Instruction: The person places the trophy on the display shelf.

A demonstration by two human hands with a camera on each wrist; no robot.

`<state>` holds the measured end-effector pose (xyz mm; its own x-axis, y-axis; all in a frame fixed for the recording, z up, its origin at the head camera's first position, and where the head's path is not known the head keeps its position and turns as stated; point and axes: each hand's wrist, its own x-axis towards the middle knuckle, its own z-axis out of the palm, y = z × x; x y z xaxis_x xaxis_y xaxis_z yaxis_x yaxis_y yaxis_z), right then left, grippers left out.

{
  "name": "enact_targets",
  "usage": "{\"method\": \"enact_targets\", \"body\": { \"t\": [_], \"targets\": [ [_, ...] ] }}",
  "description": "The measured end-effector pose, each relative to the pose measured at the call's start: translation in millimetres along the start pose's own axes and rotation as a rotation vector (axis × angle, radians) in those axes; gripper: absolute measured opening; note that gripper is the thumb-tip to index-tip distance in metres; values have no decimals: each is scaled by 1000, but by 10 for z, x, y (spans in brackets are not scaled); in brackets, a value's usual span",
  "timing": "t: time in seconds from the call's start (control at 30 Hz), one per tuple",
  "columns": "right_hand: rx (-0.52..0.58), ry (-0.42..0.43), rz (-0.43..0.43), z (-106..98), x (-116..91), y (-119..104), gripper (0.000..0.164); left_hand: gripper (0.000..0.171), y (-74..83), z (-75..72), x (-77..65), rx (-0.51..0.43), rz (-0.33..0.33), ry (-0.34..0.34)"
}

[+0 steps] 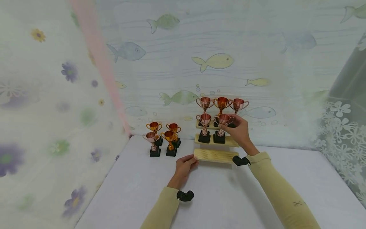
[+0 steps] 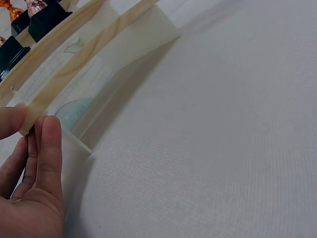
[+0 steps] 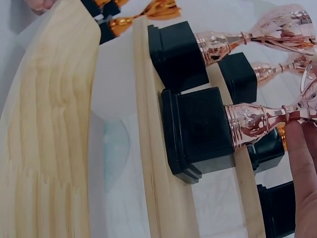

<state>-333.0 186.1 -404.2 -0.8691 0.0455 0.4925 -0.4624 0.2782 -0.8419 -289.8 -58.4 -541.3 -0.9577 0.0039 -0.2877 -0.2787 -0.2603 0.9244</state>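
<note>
Four shiny trophy cups on black bases [image 1: 170, 148], three gold and one rose-gold, stand left of a three-tiered pale wooden rack [image 1: 216, 156]. At the rack's lower left end, a left hand [image 1: 184, 167] pinches the bottom tier's edge. At the rack's middle tier, right of its twin [image 1: 204, 136], a rose-gold, black-based trophy [image 1: 219, 136] is upright, pinched near its bowl by the nearer right hand [image 1: 238, 130], reaching in from the right.

Rose-gold trophy [image 3: 242, 124] upright on tiered stand [image 1: 216, 155]

Pink and gold trophies [image 1: 205, 119] have black bases [image 1: 204, 137], the shelf [image 1: 216, 156] yellowish wood grain.
</note>
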Motion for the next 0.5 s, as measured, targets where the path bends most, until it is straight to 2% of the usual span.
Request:
{"method": "enact_targets", "body": {
  "t": [0.13, 0.37, 0.5],
  "targets": [
    [-11, -8, 4, -1, -18, -65, 45, 34, 8, -1, -9, -4, 0, 5],
    [6, -7, 9, 16, 54, 272, 45, 34, -9, 2, -11, -1, -2, 5],
    [11, -15, 13, 14, 51, 327, 43, 34, -12, 8, -21, 1, -1, 7]
  ]
}}
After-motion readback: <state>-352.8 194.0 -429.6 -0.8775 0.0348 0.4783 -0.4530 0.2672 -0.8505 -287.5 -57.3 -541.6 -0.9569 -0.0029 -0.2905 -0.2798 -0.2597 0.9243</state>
